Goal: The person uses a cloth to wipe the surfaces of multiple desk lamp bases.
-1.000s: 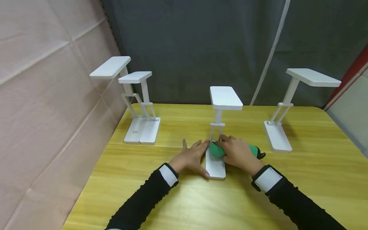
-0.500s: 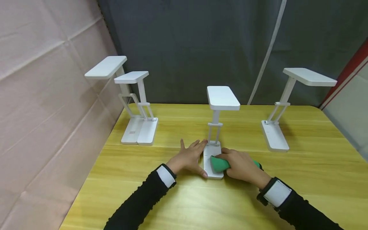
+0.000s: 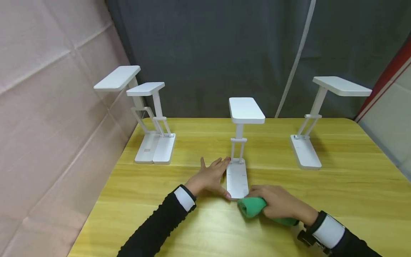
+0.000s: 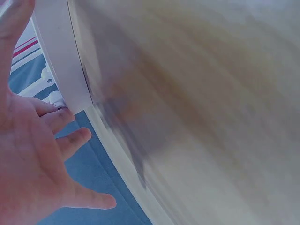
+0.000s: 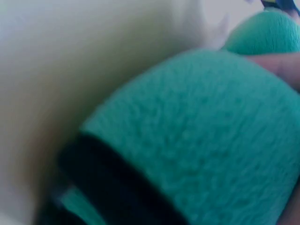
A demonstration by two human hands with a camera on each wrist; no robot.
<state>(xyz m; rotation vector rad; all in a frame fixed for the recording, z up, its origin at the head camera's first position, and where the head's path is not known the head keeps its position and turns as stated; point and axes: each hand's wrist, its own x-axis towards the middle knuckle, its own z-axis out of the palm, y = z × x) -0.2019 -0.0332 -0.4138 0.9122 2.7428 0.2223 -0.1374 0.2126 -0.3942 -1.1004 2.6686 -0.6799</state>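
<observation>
In the head view a white folding desk lamp [image 3: 237, 178] stands mid-table, its flat head [image 3: 246, 110] above its base. My left hand [image 3: 209, 179] is spread along the left side of that base. Its thumb touches near the front corner and its fingers touch farther back. The left wrist view shows the palm [image 4: 35, 159] and straight, parted fingers beside the white base edge [image 4: 61, 51]. My right hand [image 3: 279, 201] grips a bunched green cloth [image 3: 252, 206] at the base's front right corner. Black edging [image 5: 117, 183] on the cloth shows up close in the right wrist view.
Two more white lamps [image 3: 164, 148] stand side by side at the back left, and another lamp [image 3: 305, 151] at the back right. All rest on a yellow wood-grain table [image 3: 199, 232]. A dark curtain [image 3: 199, 53] hangs behind, with a pale cloth wall [image 3: 51, 125] at left.
My right hand has drawn the green cloth along the lamp base toward me, from near its hinge to the front corner. My left hand stays against the base.
</observation>
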